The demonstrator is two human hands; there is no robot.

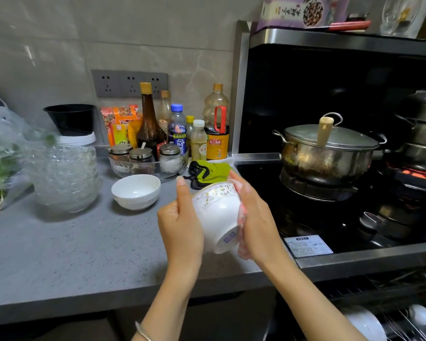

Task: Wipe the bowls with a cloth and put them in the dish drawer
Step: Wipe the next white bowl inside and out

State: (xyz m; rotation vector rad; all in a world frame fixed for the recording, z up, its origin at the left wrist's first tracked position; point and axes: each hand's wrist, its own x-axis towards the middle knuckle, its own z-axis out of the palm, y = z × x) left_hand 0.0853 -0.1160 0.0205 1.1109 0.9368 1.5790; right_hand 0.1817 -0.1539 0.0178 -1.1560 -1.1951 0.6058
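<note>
The white china bowl with tiny gold and green dots near its rim (pixel 218 212) is up in the air, over the front edge of the grey stone counter (pixel 71 249). It is tipped over, so its little round foot points back at the person and its open mouth faces away. It sits between the two hands.

The left hand (pixel 180 225) grips the bowl's left side. Its fingers curl under the bowl and its thumb sticks straight up beside the rim. The right hand (pixel 255 217) wraps round the bowl's right side. A thin pink cloth (pixel 243 212) is squeezed between this hand and the bowl. Only a strip of the cloth peeks out, and the fingertips are hidden behind the bowl.

Just behind the hands, a plain white bowl (pixel 136 190) stands on the counter. A green and black rag (pixel 208 171) lies near it. Further left is a stack of clear glass bowls (pixel 64 178).

On the right, a steel pot with a lid (pixel 327 148) sits on the black stove. Down low on the right, the wire dish drawer (pixel 401 327) is open, with a white bowl (pixel 364 323) in it.
</note>
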